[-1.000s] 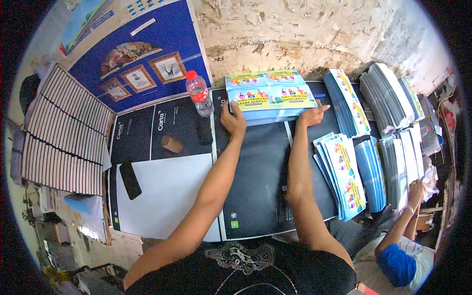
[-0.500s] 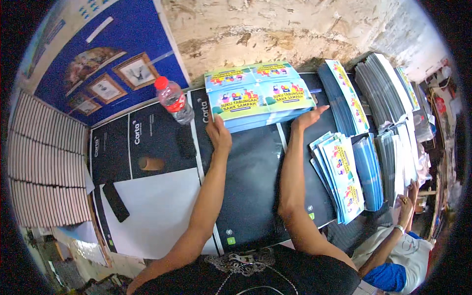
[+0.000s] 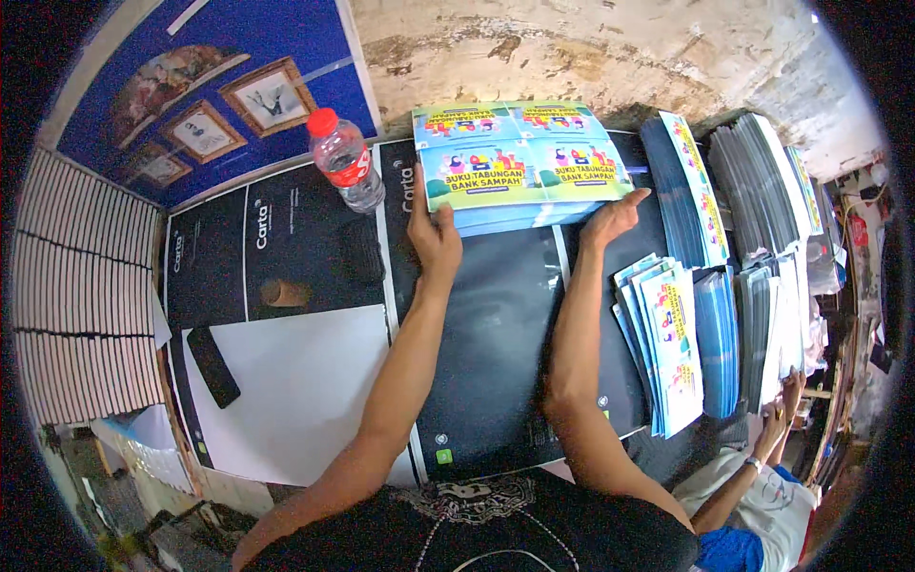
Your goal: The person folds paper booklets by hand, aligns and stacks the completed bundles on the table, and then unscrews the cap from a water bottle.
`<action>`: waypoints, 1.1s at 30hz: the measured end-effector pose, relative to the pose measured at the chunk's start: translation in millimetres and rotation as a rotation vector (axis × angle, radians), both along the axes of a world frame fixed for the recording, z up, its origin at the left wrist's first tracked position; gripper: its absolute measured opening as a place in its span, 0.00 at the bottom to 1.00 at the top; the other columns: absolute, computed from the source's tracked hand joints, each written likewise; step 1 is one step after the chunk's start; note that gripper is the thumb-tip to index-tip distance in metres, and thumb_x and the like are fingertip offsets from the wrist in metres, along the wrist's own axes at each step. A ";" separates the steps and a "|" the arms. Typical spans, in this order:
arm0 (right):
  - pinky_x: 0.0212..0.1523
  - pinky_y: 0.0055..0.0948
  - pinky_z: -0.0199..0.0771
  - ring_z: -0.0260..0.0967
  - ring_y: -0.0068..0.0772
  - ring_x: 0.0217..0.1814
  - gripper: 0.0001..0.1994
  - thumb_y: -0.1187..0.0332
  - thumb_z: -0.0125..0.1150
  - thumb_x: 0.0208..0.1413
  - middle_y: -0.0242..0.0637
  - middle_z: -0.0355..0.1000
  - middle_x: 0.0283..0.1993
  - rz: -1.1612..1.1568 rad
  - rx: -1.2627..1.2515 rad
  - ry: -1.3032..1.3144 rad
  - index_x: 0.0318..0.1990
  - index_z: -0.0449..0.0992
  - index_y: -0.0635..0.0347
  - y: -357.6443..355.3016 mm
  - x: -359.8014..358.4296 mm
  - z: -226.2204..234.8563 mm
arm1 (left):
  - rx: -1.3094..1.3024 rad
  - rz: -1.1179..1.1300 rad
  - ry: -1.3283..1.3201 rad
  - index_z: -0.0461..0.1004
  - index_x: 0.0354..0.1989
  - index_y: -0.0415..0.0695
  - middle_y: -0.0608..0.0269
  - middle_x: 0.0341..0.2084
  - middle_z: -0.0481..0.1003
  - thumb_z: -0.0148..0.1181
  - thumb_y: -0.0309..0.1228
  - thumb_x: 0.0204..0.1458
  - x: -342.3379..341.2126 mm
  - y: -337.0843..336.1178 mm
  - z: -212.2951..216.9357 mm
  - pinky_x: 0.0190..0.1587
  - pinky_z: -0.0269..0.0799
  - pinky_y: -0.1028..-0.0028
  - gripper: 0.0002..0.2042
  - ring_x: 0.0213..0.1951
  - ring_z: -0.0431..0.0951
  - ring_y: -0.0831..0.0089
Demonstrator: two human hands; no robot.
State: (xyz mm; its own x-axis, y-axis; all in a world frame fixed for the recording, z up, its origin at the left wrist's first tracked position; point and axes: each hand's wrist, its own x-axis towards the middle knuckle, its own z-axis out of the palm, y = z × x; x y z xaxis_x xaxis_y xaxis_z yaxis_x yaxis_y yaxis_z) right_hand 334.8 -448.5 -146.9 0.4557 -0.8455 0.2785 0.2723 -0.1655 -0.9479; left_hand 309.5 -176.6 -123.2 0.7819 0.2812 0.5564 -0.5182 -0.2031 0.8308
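Note:
A thick stack of printed sheets (image 3: 519,191), bright yellow and blue with cartoon pictures, lies near the wall. My left hand (image 3: 436,243) grips its front left corner, fingers along the left side and thumb at the front. Against the front right corner rests my right hand (image 3: 613,221), its fingers stretched out past the edge and not wrapped around the sheets. The stack sits on black printed boards (image 3: 496,353) covering the table.
Left of the stack stands a red-capped plastic bottle (image 3: 348,162). A white sheet (image 3: 295,391) carries a dark phone-like slab (image 3: 213,367); a brown cylinder (image 3: 284,293) lies behind. More printed stacks (image 3: 672,324) line the right side, where another person's hands (image 3: 780,419) touch pale sheets.
The view has shifted slightly, so the stack appears higher and further right. Both my hands remain at its front corners. The other person's hands have moved a little at the pale sheets.

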 end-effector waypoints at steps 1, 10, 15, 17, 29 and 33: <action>0.47 0.31 0.72 0.72 0.29 0.42 0.38 0.40 0.36 0.71 0.43 0.79 0.42 -0.001 -0.013 -0.029 0.53 0.77 0.75 -6.1 1.8 -7.9 | 0.000 0.010 0.000 0.57 0.71 0.38 0.43 0.61 0.71 0.50 0.42 0.66 0.6 -0.9 -0.5 0.59 0.68 0.65 0.30 0.60 0.73 0.57; 0.50 0.39 0.75 0.76 0.33 0.42 0.35 0.46 0.28 0.74 0.44 0.81 0.40 -0.090 -0.101 0.034 0.46 0.80 0.69 1.8 10.0 -1.4 | 0.031 0.018 0.047 0.56 0.70 0.34 0.38 0.66 0.63 0.52 0.35 0.64 -2.1 10.9 -2.3 0.67 0.59 0.60 0.29 0.67 0.64 0.47; 0.56 0.45 0.72 0.71 0.44 0.51 0.28 0.49 0.40 0.71 0.49 0.72 0.51 -0.257 -0.551 -0.329 0.49 0.72 0.72 -39.6 -22.4 -14.8 | 0.174 -0.066 -0.010 0.54 0.70 0.32 0.38 0.66 0.61 0.61 0.32 0.58 -99.9 34.6 48.9 0.69 0.55 0.57 0.34 0.68 0.60 0.47; 0.58 0.43 0.68 0.71 0.43 0.49 0.26 0.52 0.37 0.72 0.48 0.76 0.47 -0.464 -0.348 -0.286 0.49 0.75 0.69 5.5 -45.3 24.0 | 0.188 0.137 -0.194 0.57 0.67 0.33 0.42 0.64 0.63 0.66 0.30 0.54 -147.5 91.7 56.7 0.70 0.51 0.56 0.35 0.68 0.60 0.51; 0.49 0.57 0.75 0.75 0.62 0.51 0.42 0.38 0.70 0.46 0.58 0.75 0.52 0.680 -0.950 0.728 0.58 0.69 0.66 336.1 -95.3 101.1 | 0.136 0.312 0.349 0.71 0.47 0.34 0.41 0.37 0.79 0.74 0.46 0.48 -111.8 246.4 -1.3 0.46 0.76 0.58 0.29 0.43 0.81 0.48; 0.58 0.48 0.72 0.69 0.61 0.61 0.43 0.49 0.73 0.48 0.65 0.69 0.57 0.671 -1.106 0.715 0.63 0.63 0.72 343.7 -113.1 44.9 | 0.006 0.295 0.183 0.72 0.43 0.35 0.47 0.33 0.79 0.71 0.41 0.52 -164.7 265.2 20.7 0.40 0.75 0.62 0.22 0.36 0.81 0.56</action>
